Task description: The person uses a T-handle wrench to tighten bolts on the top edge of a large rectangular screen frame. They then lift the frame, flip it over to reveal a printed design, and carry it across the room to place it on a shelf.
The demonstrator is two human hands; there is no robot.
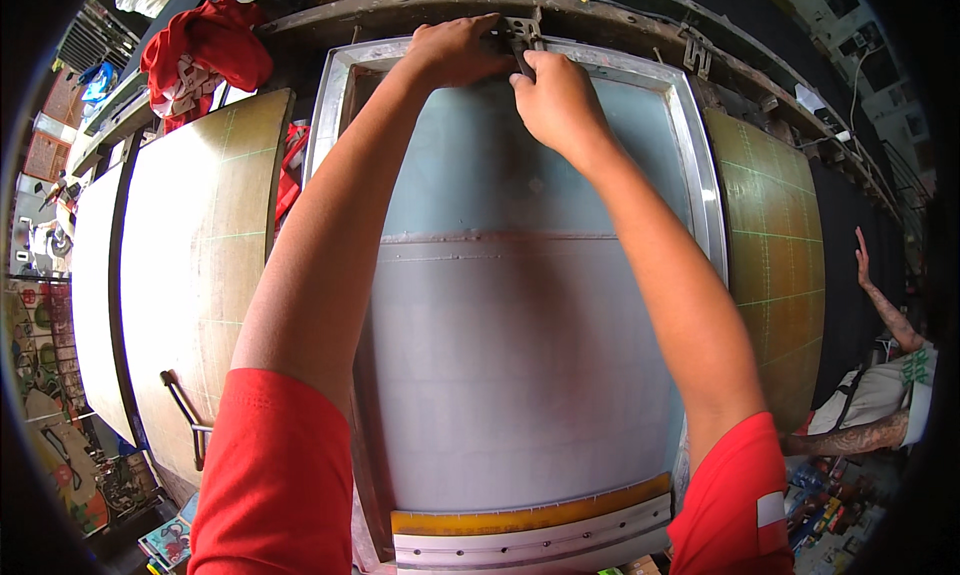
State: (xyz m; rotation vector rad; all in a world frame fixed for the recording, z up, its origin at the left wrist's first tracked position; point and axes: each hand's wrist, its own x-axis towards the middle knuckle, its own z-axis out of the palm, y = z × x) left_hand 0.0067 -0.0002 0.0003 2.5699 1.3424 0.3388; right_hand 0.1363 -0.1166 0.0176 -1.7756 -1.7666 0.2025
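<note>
A silk-screen frame (708, 175) with silvery metal edges and a pale, translucent mesh (500, 375) lies in front of me. At its far edge sits a perforated metal bracket (522, 30). My left hand (455, 53) is at the bracket's left side, its fingers stretched toward it and apart; their tips are partly lost in shadow. My right hand (560, 100) is closed around a dark-handled tool (522, 63) just below the bracket; the tool's working end cannot be made out. Across the frame's near end lies a squeegee (530, 525) with an orange blade and a pale, bolted holder.
Yellowish boards with green lines flank the frame, one on the left (200, 215) and one on the right (770, 235). A dark rail (620, 13) runs behind it. Red cloth (205, 50) hangs far left. A dark-handled tool (185, 415) lies left; another person's arm (890, 315) shows right.
</note>
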